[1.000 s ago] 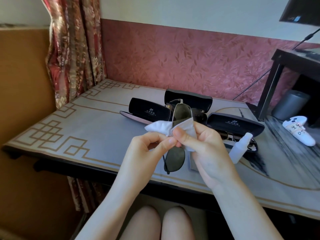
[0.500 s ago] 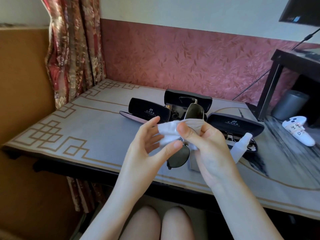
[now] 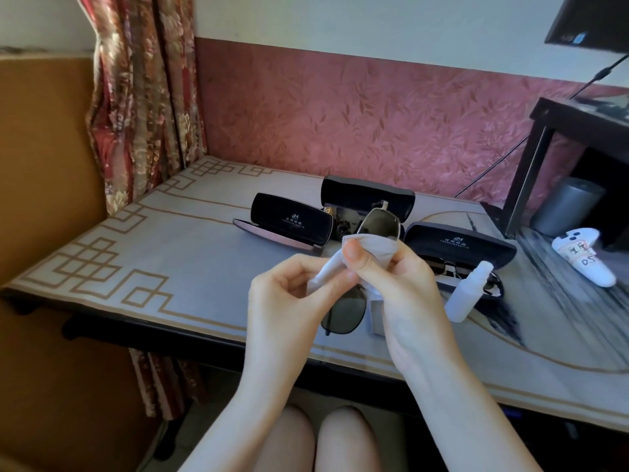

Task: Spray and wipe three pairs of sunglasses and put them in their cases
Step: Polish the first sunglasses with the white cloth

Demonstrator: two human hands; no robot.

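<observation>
**Q:** What are the two hands doing?

**A:** Both are raised together above the near edge of the table (image 3: 170,253). The right hand (image 3: 401,287) has its thumb and fingers curled, pinching a pale cloth (image 3: 371,247) folded over the lower edge of one lens. The left hand (image 3: 289,294) is just beside it and touching it, with thumb and forefinger closed on the loose end of the cloth. I cannot tell whether the left hand also grips the frame.

**Q:** Where are the sunglasses?

**A:** The sunglasses (image 3: 343,311) are held on end between the hands. One dark lens stands above the right thumb and the other hangs below the fingers of both hands.

**Q:** And what lies beyond the hands?

**A:** Three black cases sit open on the table. One case (image 3: 289,221) is beyond the left hand, and a second case (image 3: 367,195) is straight behind the raised lens. The third case (image 3: 456,245) is beyond the right hand and has another pair of glasses (image 3: 442,267) lying in it. A small white spray bottle (image 3: 464,294) stands just to the right of the right hand, in front of that third case. Farther to the right lies a white controller (image 3: 585,257). A patterned curtain (image 3: 143,97) hangs well beyond the left hand.
</observation>
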